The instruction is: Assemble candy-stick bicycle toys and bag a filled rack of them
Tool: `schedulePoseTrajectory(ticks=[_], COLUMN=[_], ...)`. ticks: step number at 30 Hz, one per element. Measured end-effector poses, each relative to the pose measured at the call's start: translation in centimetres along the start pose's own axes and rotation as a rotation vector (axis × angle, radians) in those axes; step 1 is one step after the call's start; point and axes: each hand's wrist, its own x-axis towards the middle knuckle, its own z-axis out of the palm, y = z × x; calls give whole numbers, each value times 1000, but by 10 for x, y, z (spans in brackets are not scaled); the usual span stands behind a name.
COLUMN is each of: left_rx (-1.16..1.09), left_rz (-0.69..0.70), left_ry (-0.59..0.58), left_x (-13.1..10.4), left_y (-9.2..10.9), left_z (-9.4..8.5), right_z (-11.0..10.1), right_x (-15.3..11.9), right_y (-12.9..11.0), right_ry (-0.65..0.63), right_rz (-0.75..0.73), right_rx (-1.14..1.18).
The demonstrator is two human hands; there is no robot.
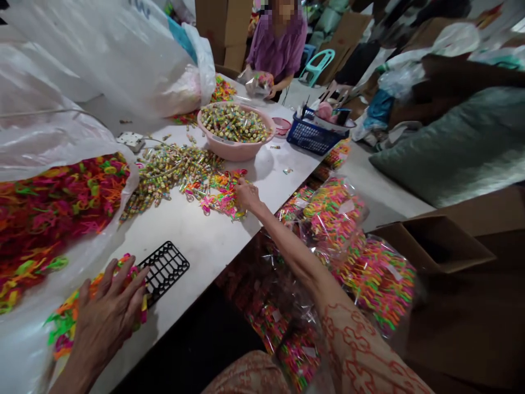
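My left hand (106,306) lies palm down with its fingers spread over a heap of small bright plastic pieces (68,320). Its fingertips reach the near end of a black plastic grid tray (169,269) lying flat on the white table. Farther off, my right hand (248,195) is at the right edge of a mixed pile of colourful plastic pieces (221,197). The fingers there are curled together, and what is between them is too small to make out. Beside that pile spreads a heap of small capped tubes with gold and multicoloured sides (164,169).
A pink basin (235,149) full of the tubes stands behind the pile, near a blue basket (311,134). An open sack (131,180) of colourful pieces lies at left. Filled clear bags (332,208) sit below the table edge. A person (279,44) in purple holds a bag opposite.
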Motion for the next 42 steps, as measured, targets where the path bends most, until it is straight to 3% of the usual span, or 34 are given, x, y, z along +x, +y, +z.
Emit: schedulePoseTrajectory(ticks=[6, 11, 15, 19, 24, 29, 32, 37, 42], left_rx=[22, -12, -12, 5, -9, -27, -68, -39, 51], left_rz=[-39, -47, -100, -142, -173, -218, -217, -268, -271], left_ry=[8, 4, 2, -47, -117, -124, -143, -74, -138], left_x=[2, 2, 6, 10, 9, 7, 6, 6, 8], left_y=[8, 6, 11, 14, 14, 8, 6, 6, 4], left_z=[-2, 0, -4, -11, -17, -20, -26, -35, -24], right_z=[-5, -15, 7, 35, 54, 60, 60, 66, 75], right_x=[12, -13, -59, -90, -96, -105, -111, -116, -103], right_y=[-26, -53, -87, -115, -135, -150, -160, -175, -201], right_ry=[-88, 32, 18, -53, -234, -387, -368, -388, -264], right_rz=[-63, -90, -183, -147, -173, -210, -224, -217, -218], right_rx=[-114, -2, 268, 452, 707, 875, 881, 1043, 964])
